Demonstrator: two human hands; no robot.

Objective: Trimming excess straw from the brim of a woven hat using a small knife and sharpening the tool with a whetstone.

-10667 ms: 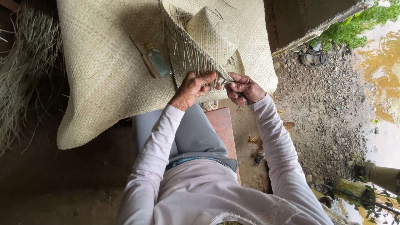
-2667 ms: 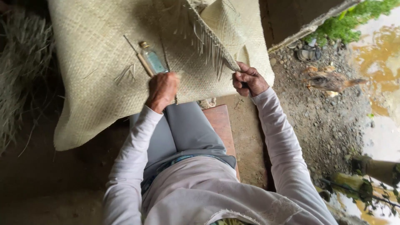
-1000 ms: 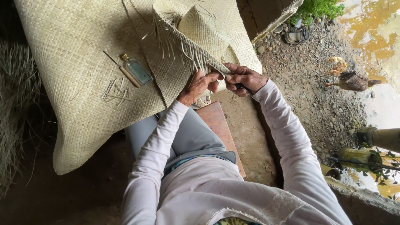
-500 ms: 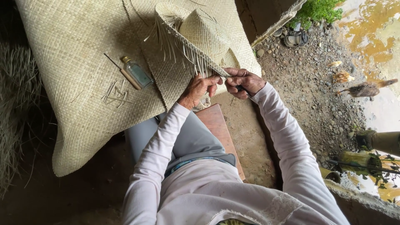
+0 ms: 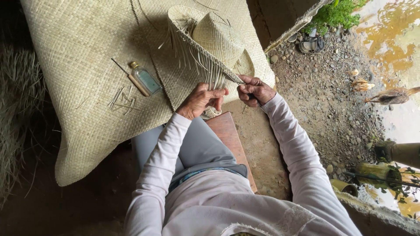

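Note:
A pale woven straw hat [image 5: 218, 39] stands on edge above my knees, its brim fringed with loose straw ends. My left hand [image 5: 199, 100] pinches several of those loose ends at the brim's lower edge. My right hand [image 5: 254, 90] grips a small knife, whose blade lies along the brim edge just beyond my left fingers. Both hands are close together over a large woven straw mat [image 5: 87, 70] that lies across my lap.
A small glass bottle [image 5: 144, 80] and a thin stick [image 5: 127, 76] lie on the mat, with cut straw bits [image 5: 120, 98] beside them. A wooden bench [image 5: 229, 135] is under me. Dry straw [image 5: 19, 113] is heaped at left. Gravel, sandals [image 5: 309, 43] and a hen [image 5: 391, 95] are at right.
My left hand has slid a little lower and left along the fringe. The hen at right has walked farther right. The view has shifted slightly.

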